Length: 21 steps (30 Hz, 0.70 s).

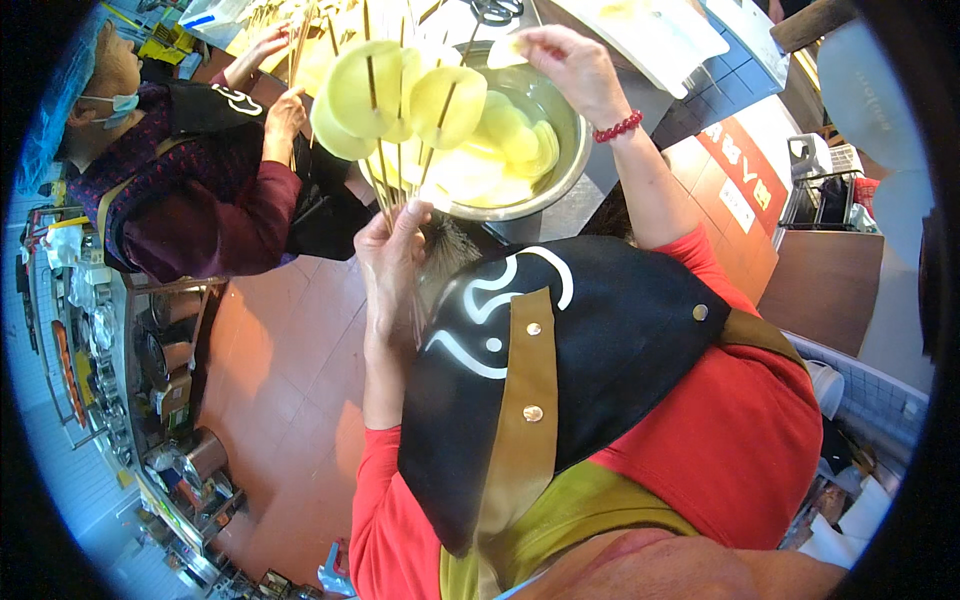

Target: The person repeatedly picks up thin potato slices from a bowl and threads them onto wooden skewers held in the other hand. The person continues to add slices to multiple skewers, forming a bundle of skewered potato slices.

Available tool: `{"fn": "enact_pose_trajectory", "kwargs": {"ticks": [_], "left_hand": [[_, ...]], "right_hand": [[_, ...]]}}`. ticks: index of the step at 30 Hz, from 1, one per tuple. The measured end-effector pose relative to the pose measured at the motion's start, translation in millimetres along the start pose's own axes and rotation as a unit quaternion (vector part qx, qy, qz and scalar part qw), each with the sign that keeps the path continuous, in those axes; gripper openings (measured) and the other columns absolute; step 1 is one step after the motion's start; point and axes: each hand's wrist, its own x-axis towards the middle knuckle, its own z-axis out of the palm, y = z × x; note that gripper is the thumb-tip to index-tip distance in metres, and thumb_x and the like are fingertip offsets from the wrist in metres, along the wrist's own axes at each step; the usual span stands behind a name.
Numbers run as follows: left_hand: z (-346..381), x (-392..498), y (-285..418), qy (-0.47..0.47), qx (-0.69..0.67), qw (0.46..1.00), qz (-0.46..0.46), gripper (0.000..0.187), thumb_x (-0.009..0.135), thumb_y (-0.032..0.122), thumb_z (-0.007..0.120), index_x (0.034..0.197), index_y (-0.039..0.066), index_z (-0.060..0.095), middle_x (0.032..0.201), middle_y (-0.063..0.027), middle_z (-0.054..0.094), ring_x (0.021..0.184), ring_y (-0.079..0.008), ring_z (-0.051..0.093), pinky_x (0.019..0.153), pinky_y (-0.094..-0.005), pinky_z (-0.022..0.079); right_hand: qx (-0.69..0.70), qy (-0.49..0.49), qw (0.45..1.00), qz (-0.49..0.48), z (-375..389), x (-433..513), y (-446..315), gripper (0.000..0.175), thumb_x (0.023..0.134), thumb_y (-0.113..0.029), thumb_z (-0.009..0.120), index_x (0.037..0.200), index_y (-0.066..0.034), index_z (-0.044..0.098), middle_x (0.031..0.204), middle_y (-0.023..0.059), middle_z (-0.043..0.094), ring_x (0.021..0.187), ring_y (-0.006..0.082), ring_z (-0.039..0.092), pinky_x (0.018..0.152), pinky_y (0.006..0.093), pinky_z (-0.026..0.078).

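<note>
My left hand (pixel 397 244) grips a bunch of thin wooden skewers (pixel 384 176) by their lower ends. Thin pale-yellow round slices (pixel 365 88), possibly potato, are threaded on the skewers and fan out above the hand. My right hand (pixel 574 64) pinches one more slice (pixel 507 52) between thumb and fingers, over the far rim of a steel bowl (pixel 576 166). Many wet slices (pixel 501 154) lie overlapping inside the bowl. Part of the bowl is hidden behind the skewered slices.
A co-worker (pixel 202 172) in a hair cover and mask stands at the left, holding skewers (pixel 300 45). Black-handled scissors (pixel 496 10) lie beyond the bowl, near a white tray (pixel 652 41). Loaded shelves (pixel 169 352) line the left wall above a tiled floor (pixel 292 375).
</note>
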Motion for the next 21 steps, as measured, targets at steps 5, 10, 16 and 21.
{"fn": "enact_pose_trajectory", "kwargs": {"ticks": [5,10,16,21], "left_hand": [[-7,-1,1,0.001,-0.007,1.0,0.014,0.025,0.082,0.026,0.063,0.082,0.001,0.064,0.056,0.0043,0.048,0.043,-0.0011,0.033,0.04,-0.0161,0.024],[-7,0,1,0.01,-0.005,1.0,0.012,0.025,0.083,0.026,0.063,0.084,0.001,0.064,0.058,0.003,0.05,0.043,-0.0011,0.033,0.04,-0.0165,0.023],[1,-6,2,0.024,-0.01,1.0,0.012,0.023,0.082,0.024,0.063,0.082,0.001,0.064,0.058,0.0036,0.051,0.046,-0.0011,0.035,0.041,-0.0166,0.024],[1,-10,3,0.017,-0.007,1.0,0.009,0.022,0.086,0.021,0.057,0.083,-0.001,0.063,0.065,-0.0006,0.055,0.042,-0.002,0.033,0.038,-0.0162,0.024]], "right_hand": [[-0.078,-0.363,0.928,0.019,14,-29,22,0.021,0.081,-0.018,0.055,0.095,-0.0055,0.063,0.09,0.0123,0.064,0.085,0.0267,0.06,0.08,0.0334,0.046],[-0.058,-0.484,0.873,0.012,33,-37,55,0.026,0.082,-0.021,0.052,0.102,-0.0049,0.061,0.101,0.0112,0.062,0.093,0.0259,0.058,0.084,0.032,0.043],[-0.263,-0.305,0.915,0.033,100,4,123,0.021,0.076,-0.019,0.059,0.088,-0.0022,0.064,0.086,0.0158,0.064,0.081,0.0288,0.062,0.072,0.0362,0.048],[-0.398,-0.421,0.813,-0.063,126,-3,152,0.021,0.069,-0.016,0.063,0.084,-0.001,0.065,0.086,0.0164,0.064,0.08,0.0264,0.063,0.07,0.0375,0.049]]}}
